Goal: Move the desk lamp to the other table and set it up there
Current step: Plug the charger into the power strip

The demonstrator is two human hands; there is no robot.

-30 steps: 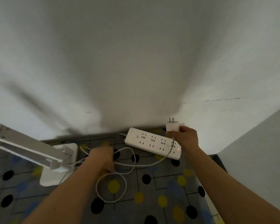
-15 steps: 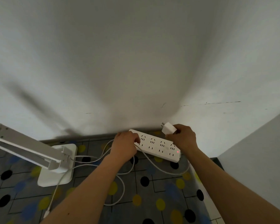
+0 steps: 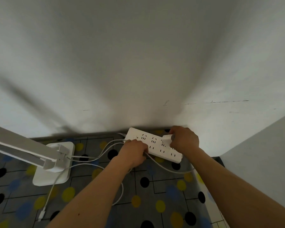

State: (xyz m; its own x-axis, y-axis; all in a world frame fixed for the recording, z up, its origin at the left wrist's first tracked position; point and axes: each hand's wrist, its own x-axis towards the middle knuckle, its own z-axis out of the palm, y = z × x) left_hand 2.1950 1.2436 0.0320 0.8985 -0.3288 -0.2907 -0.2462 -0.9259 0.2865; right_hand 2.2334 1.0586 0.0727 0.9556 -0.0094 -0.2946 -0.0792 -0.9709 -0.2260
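The white desk lamp (image 3: 39,155) stands on its square base (image 3: 53,176) at the left of a patterned table, its arm folded low. A white power strip (image 3: 155,145) lies by the wall. My right hand (image 3: 184,139) pinches a small white plug adapter (image 3: 166,138) and holds it down against the strip's sockets. My left hand (image 3: 133,153) grips the strip's near left edge, with white cable (image 3: 95,158) running under it toward the lamp. Whether the adapter is fully seated is hidden by my fingers.
The tablecloth (image 3: 163,191) is grey with black, yellow and blue dots. A loose cable end with a connector (image 3: 41,215) lies near the front left. A white wall (image 3: 138,63) rises right behind the table, and a grey surface (image 3: 262,153) stands at the right.
My right hand has brought the adapter down from above the strip's far end onto its sockets. My left hand has shifted along the strip's near edge and now steadies it.
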